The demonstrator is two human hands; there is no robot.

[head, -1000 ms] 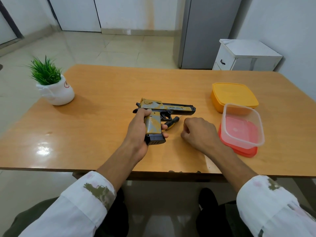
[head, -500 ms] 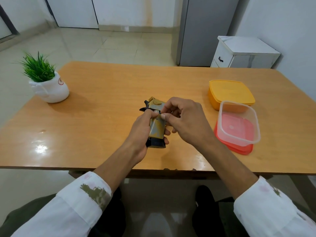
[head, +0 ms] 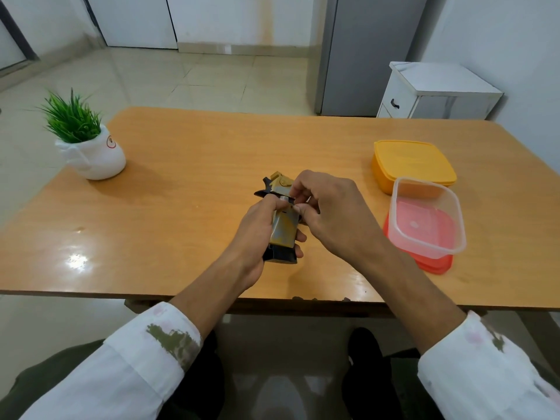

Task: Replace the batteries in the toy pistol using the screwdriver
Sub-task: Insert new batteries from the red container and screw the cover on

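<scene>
The toy pistol (head: 283,228), tan and yellow with a black base, is held above the wooden table (head: 181,183) with its rear end facing me. My left hand (head: 254,234) grips its handle from the left. My right hand (head: 330,213) reaches in from the right, and its thumb and fingertips pinch a small dark piece (head: 288,199) at the top of the handle. The barrel is hidden behind my right hand. No screwdriver shows in this view.
A white pot with a green plant (head: 91,156) stands at the far left. On the right sit a closed yellow container (head: 412,162) and a clear tub (head: 427,219) on a red lid (head: 433,263). The table's front edge (head: 121,294) runs just below my wrists.
My right hand left the tabletop and came up to the pistol. My left hand turned the pistol from side-on to rear-facing. The screwdriver seen under the pistol earlier is now hidden.
</scene>
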